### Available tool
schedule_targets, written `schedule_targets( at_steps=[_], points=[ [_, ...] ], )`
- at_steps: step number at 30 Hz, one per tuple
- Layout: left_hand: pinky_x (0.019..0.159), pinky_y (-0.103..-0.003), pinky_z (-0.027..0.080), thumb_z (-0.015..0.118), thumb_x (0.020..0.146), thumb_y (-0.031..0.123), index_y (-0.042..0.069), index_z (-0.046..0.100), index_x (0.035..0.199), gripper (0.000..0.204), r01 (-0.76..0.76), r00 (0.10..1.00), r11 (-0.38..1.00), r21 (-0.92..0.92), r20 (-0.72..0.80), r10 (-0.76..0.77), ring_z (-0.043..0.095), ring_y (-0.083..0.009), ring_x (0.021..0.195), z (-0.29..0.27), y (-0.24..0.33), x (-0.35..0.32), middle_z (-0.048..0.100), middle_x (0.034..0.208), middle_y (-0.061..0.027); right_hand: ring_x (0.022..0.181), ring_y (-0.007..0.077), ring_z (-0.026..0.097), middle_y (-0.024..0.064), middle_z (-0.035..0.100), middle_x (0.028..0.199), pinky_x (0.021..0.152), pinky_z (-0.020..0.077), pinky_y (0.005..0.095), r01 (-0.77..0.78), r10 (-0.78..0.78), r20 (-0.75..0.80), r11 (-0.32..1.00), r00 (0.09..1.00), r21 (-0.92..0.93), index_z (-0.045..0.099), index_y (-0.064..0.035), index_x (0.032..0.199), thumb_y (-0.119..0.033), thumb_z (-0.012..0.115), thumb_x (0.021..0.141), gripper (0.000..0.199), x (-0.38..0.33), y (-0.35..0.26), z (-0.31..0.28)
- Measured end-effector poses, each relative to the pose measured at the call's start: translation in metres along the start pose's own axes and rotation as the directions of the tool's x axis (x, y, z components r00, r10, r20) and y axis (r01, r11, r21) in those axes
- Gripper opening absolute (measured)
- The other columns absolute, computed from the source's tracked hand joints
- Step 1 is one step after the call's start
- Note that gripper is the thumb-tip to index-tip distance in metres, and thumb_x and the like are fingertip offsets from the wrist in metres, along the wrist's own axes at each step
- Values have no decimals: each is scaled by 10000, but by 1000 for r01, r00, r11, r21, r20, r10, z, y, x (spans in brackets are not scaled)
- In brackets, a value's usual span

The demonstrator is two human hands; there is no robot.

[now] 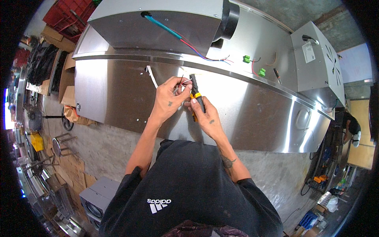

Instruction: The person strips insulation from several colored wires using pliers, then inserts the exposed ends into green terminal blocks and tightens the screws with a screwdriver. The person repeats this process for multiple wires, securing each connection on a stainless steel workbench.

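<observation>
My left hand (169, 98) is closed, pinching the end of a white cable (151, 76) that comes up from the steel panel. Thin wires (184, 81), one of them reddish, stick out past its fingertips. In my right hand (207, 119) is a wire stripper (196, 93) with yellow and black handles, its fingers wrapped round the grips. The tool's dark jaws point away from me, right beside the left fingertips. One light wire reaches to the jaws; whether they bite on it I cannot tell.
A grey metal box (158, 31) with a teal-sleeved wire bundle (167, 28) stands at the back. Green terminal connectors (262, 72) and a screwdriver (277, 75) lie to the right, before another box (316, 63). A stool (58, 146) is on the left; another person (351, 126) is far right.
</observation>
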State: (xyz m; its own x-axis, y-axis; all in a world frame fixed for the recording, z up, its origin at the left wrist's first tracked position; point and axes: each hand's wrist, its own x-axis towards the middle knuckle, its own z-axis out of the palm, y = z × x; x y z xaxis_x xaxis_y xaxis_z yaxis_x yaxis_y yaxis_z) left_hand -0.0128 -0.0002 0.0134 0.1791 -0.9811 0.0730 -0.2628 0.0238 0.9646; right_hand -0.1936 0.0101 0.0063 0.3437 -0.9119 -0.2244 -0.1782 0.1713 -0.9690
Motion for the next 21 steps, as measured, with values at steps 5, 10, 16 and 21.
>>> schedule_targets(
  at_steps=[5, 10, 16, 21],
  points=[
    [694, -216, 480, 797, 1006, 159, -6, 774, 1121, 202, -2, 1000, 1000, 22, -6, 2, 557, -18, 790, -1, 6, -1, 688, 895, 52, 831, 114, 651, 98, 772, 970, 726, 524, 300, -45, 46, 1, 988, 999, -146, 692, 28, 1170, -397, 589, 1145, 439, 0, -7, -2],
    [673, -258, 520, 778, 986, 136, -38, 766, 1118, 219, -29, 1000, 995, 100, -6, 30, 591, -52, 768, -2, 10, 0, 737, 947, -40, 783, 117, 640, 93, 741, 898, 678, 510, 287, -57, 56, -8, 983, 998, -174, 690, 39, 1163, -374, 600, 1143, 423, 0, -8, -1],
    [665, -263, 527, 779, 984, 142, -28, 760, 1106, 210, -12, 1000, 998, 65, 3, 12, 594, -55, 762, -3, 11, 0, 737, 943, -47, 816, 136, 680, 108, 743, 895, 721, 545, 314, -2, -2, -31, 990, 1000, -139, 674, 51, 1156, -369, 581, 1150, 430, 2, 3, 2],
    [675, -237, 501, 790, 988, 132, -13, 759, 1108, 190, -50, 999, 996, 70, -2, 51, 567, -34, 760, -4, 7, -1, 699, 906, 14, 832, 150, 703, 124, 746, 894, 730, 555, 323, 1, -7, -35, 987, 999, -161, 661, 56, 1107, -359, 580, 1151, 426, 2, -3, 4]
  ],
)
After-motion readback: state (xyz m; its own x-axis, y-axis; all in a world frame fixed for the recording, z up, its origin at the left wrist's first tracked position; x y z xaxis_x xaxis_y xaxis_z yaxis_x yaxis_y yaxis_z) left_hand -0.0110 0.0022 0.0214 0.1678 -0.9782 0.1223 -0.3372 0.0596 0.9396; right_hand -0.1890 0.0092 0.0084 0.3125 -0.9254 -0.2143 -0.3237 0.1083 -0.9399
